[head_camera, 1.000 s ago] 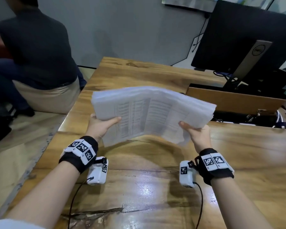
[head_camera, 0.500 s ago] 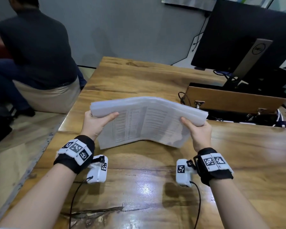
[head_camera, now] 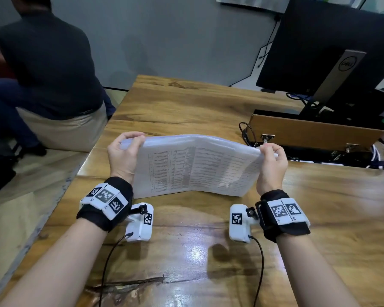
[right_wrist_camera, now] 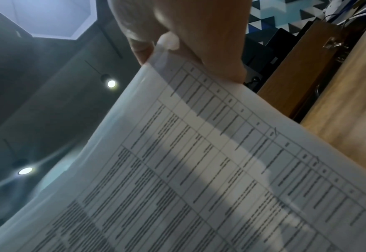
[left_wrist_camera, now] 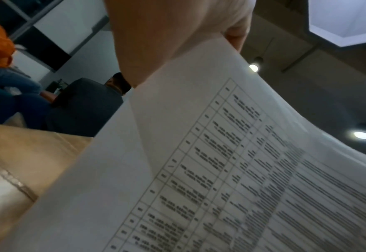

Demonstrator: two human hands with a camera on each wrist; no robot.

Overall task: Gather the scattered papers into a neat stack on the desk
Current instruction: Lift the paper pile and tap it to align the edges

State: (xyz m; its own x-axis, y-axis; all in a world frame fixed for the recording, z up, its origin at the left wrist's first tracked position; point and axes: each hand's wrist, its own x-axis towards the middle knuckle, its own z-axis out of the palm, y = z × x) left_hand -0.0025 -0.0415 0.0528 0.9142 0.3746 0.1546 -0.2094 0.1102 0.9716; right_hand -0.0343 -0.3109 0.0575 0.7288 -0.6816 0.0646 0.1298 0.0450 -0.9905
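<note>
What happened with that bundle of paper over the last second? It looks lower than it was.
The stack of papers came down from the air toward the desk, its lower edge now at or on the wood. The left hand and right hand shifted their grips up to the top corners. Both hands hold the stack throughout, and the monitor and seated person stayed put.
</note>
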